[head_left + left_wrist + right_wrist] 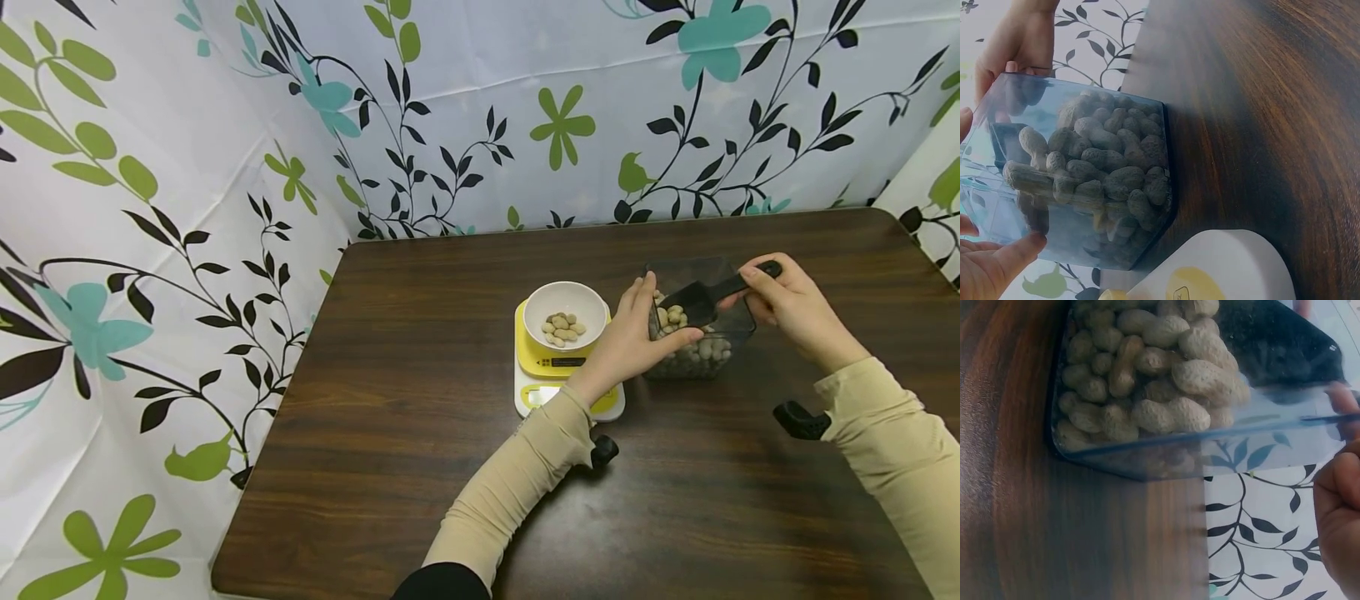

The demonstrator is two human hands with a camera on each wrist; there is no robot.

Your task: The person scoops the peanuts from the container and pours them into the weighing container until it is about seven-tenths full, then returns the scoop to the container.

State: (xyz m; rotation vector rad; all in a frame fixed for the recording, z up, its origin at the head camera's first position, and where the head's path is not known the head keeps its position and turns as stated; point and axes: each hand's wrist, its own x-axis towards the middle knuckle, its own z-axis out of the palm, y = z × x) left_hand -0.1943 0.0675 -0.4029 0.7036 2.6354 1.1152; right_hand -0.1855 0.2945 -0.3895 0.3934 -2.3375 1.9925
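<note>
My right hand (798, 312) grips the handle of a black scoop (697, 303), whose blade is tipped down into a clear plastic container (741, 321). Unshelled peanuts (1113, 147) fill much of that container. At its near left corner my left hand (626, 337) holds the wall, thumb along the near side and fingers along the left side. Through the container wall the dark scoop also shows in the right wrist view, beside the peanuts (1191, 381). Just left of the container, a white bowl (551, 298) holds several peanuts and stands on a yellow and white kitchen scale (528, 362).
Everything stands on a dark wood-grain table (420, 375). A white curtain (480, 75) with leaf and flower prints hangs behind it and along its left side. My left forearm crosses in front of the scale. Black straps show at both wrists.
</note>
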